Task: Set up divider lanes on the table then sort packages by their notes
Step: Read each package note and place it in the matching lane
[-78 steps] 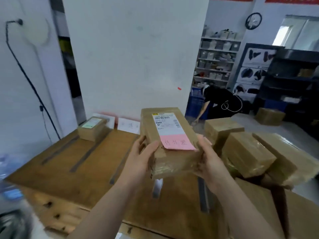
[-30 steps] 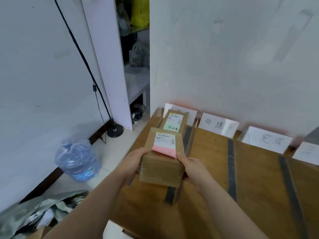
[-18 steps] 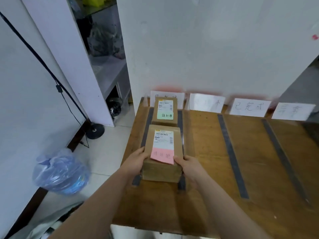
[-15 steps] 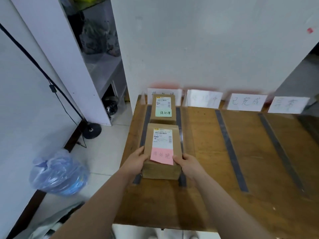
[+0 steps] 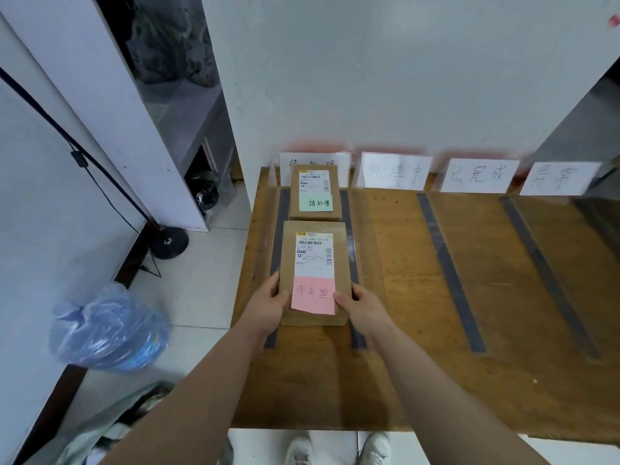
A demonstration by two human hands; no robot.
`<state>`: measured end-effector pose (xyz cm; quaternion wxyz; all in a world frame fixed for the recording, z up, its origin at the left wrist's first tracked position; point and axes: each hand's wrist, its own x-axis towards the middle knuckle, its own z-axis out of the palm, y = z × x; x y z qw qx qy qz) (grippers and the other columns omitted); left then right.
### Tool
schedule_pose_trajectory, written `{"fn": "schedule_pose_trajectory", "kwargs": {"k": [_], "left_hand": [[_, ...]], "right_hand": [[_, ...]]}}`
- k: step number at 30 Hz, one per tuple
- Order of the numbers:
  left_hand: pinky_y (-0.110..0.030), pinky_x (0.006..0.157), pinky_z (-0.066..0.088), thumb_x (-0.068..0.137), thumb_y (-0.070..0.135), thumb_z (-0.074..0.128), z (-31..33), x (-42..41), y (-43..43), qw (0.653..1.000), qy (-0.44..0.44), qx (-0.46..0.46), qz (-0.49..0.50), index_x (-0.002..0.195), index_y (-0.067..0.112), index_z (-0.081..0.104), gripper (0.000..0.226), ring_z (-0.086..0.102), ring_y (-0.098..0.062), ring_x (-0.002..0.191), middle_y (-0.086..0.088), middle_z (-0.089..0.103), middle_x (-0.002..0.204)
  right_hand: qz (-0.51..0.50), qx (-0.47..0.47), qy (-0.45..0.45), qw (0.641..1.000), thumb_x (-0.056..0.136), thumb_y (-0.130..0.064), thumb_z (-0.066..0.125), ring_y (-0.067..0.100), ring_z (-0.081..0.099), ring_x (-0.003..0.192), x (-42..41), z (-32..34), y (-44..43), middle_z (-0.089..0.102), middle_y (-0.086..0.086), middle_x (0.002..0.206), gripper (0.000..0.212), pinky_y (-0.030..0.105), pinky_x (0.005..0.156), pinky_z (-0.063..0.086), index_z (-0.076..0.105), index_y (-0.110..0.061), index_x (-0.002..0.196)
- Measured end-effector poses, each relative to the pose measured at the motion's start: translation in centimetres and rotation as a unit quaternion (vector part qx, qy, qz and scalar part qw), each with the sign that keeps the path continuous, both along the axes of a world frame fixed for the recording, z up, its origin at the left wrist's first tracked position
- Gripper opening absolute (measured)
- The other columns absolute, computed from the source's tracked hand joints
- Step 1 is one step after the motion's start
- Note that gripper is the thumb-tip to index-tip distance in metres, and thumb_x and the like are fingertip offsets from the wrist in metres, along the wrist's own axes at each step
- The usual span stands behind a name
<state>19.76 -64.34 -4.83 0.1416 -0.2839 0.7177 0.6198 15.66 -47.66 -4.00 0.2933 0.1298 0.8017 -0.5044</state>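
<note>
Bare forearms (image 5: 208, 380), white sneakers (image 5: 300, 449)

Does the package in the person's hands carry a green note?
No, the held package bears a pink note; the green note sits on the package farther back.

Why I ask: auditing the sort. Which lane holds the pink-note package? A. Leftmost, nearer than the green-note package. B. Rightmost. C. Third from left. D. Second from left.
A: the left hand and right hand grip the pink-note package between the two leftmost tape strips, directly in front of the green-note package.
</note>
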Motion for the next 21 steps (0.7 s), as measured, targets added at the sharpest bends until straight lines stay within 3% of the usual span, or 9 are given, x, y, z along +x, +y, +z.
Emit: {"fn": "schedule_pose_trajectory", "kwargs": {"k": [3, 6, 9, 12, 15, 17, 19, 21], "left_hand": [[-0.05, 0.102, 0.048, 0.099, 0.03, 0.05, -0.3, 0.0, 0.0, 1.0, 0.003, -0.015, 0.0, 0.146, 0.036, 0.036, 0.049, 0.048, -0.024, 0.132, 0.007, 0.055, 0.138], [-0.04, 0.099, 0.05, 0.103, 0.029, 0.045, 0.1, -0.1, -0.1, 0.998, 0.012, -0.057, 0.003, 0.146, 0.03, 0.038, 0.044, 0.049, -0.023, 0.131, 0.006, 0.053, 0.14], [-0.027, 0.084, 0.055, 0.104, 0.031, 0.041, 1.7, -0.5, -0.5, 0.992, 0.053, -0.111, -0.015, 0.141, 0.03, 0.041, 0.037, 0.055, -0.017, 0.122, 0.006, 0.055, 0.138], [-0.017, 0.067, 0.053, 0.101, 0.035, 0.046, 4.5, -1.0, -0.3, 0.973, 0.135, -0.175, -0.063, 0.127, 0.034, 0.051, 0.026, 0.063, -0.003, 0.1, 0.017, 0.063, 0.119], [-0.015, 0.061, 0.052, 0.1, 0.037, 0.047, 7.1, -1.8, 0.8, 0.937, 0.182, -0.273, -0.122, 0.131, 0.033, 0.051, 0.032, 0.062, -0.001, 0.092, 0.014, 0.061, 0.121], [-0.013, 0.075, 0.047, 0.099, 0.039, 0.046, 8.4, -2.2, 2.0, 0.906, 0.196, -0.343, -0.15, 0.139, 0.032, 0.045, 0.04, 0.057, -0.006, 0.104, 0.01, 0.056, 0.131], [-0.026, 0.097, 0.046, 0.099, 0.038, 0.047, 9.8, -2.2, 4.1, 0.88, 0.218, -0.383, -0.178, 0.141, 0.031, 0.044, 0.042, 0.051, -0.012, 0.123, 0.008, 0.052, 0.139], [-0.036, 0.108, 0.04, 0.099, 0.037, 0.048, 11.3, -1.9, 6.7, 0.862, 0.231, -0.403, -0.2, 0.141, 0.031, 0.044, 0.043, 0.047, -0.014, 0.131, 0.008, 0.05, 0.143]], "right_hand": [[0.003, 0.014, 0.011, 1.0, 0.097, -0.027, 0.055, 0.019, 0.055, 0.12, 0.0, 0.1, -0.1, 0.061, -0.002, 0.132, 0.044, 0.044, 0.101, 0.049, 0.047, -0.024, 0.14], [0.02, 0.044, 0.056, 0.997, 0.096, -0.025, 0.056, 0.019, 0.054, 0.121, 0.0, 0.6, -0.1, 0.057, 0.0, 0.136, 0.047, 0.034, 0.094, 0.052, 0.044, -0.02, 0.141], [0.037, 0.071, 0.117, 0.99, 0.097, -0.026, 0.056, 0.014, 0.051, 0.122, -0.2, 2.5, 0.1, 0.052, -0.001, 0.141, 0.049, 0.023, 0.085, 0.048, 0.042, -0.017, 0.143], [0.052, 0.116, 0.181, 0.975, 0.095, -0.03, 0.057, 0.016, 0.044, 0.132, -0.4, 5.1, 0.9, 0.045, -0.003, 0.147, 0.054, 0.032, 0.1, 0.044, 0.039, -0.023, 0.145], [0.087, 0.157, 0.244, 0.953, 0.097, -0.028, 0.055, 0.01, 0.051, 0.12, -0.1, 8.0, 2.8, 0.053, -0.011, 0.131, 0.045, 0.019, 0.09, 0.043, 0.044, -0.021, 0.14], [0.106, 0.198, 0.278, 0.934, 0.098, -0.03, 0.053, 0.012, 0.045, 0.13, 0.2, 9.3, 4.7, 0.049, -0.006, 0.141, 0.047, 0.024, 0.101, 0.039, 0.042, -0.019, 0.142], [0.109, 0.244, 0.301, 0.915, 0.098, -0.033, 0.051, 0.013, 0.033, 0.14, 0.5, 10.1, 6.9, 0.039, -0.002, 0.152, 0.053, 0.03, 0.114, 0.03, 0.037, -0.018, 0.147], [0.102, 0.282, 0.315, 0.9, 0.098, -0.034, 0.05, 0.014, 0.03, 0.142, 1.1, 10.8, 9.4, 0.037, -0.002, 0.153, 0.055, 0.031, 0.116, 0.025, 0.035, -0.018, 0.148]]}}
